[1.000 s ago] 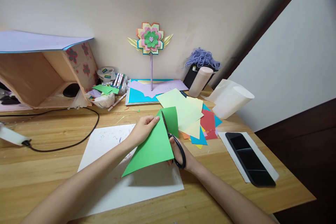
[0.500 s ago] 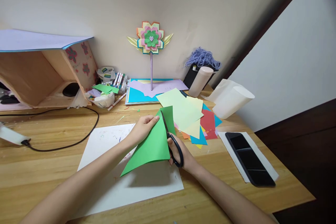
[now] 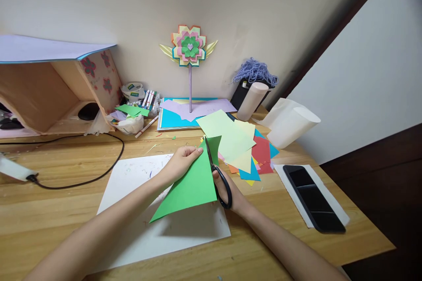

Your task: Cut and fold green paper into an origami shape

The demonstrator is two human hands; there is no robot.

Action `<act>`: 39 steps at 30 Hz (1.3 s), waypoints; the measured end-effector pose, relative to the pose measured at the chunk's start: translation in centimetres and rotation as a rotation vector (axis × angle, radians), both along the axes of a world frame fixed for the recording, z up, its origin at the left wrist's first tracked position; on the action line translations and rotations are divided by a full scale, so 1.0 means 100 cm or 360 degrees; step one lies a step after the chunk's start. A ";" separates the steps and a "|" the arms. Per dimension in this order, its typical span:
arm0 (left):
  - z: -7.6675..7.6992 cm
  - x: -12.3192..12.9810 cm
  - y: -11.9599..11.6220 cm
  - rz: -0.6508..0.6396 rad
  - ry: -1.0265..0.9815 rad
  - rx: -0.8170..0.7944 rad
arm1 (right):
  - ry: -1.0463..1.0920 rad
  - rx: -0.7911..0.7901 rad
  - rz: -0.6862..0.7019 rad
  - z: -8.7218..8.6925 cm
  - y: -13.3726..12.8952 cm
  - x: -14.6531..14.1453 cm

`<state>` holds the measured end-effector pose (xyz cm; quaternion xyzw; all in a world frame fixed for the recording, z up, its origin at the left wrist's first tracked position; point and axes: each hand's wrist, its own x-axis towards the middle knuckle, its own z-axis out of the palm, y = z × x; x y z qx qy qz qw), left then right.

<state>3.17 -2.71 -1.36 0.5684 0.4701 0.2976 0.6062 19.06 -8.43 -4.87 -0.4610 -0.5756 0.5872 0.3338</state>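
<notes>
My left hand (image 3: pixel 186 162) pinches the upper part of a green paper sheet (image 3: pixel 189 193) between thumb and fingers. The sheet is tilted above a marked white sheet (image 3: pixel 125 210) lying on the table. Black-handled scissors (image 3: pixel 225 189) are in my right hand (image 3: pixel 234 193), its fingers wrapped through the loops. Their blades lie along a cut in the green paper, tips near its top edge, close to my left thumb. To the right of the blades, a strip of the green paper bends away. Most of my right fingers are hidden behind the handles and paper.
Colored paper pieces (image 3: pixel 231 136) are piled behind my right hand. A phone (image 3: pixel 314 199) lies at the right, with a paper roll (image 3: pixel 292 127) beyond it. A paper flower (image 3: pixel 190 47) stands at the back. At the left are a cardboard box (image 3: pixel 102 74) and a black cable (image 3: pixel 95 182).
Both hands, the scissors and the green paper have shifted slightly right. The cut strip bends further out to the right, and the scissor tips sit near the paper's top edge.
</notes>
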 end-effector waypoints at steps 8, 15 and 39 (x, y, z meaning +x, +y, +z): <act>0.001 0.000 -0.002 0.0014 -0.0026 -0.0031 | 0.0046 0.0047 -0.0086 -0.006 -0.001 -0.003; 0.001 -0.006 0.008 0.0010 0.0174 0.0102 | 0.0120 -0.0038 -0.0223 0.000 0.001 -0.004; -0.034 0.010 0.085 -0.0057 0.0964 0.0836 | -0.1038 0.0511 -0.0917 0.007 0.058 0.082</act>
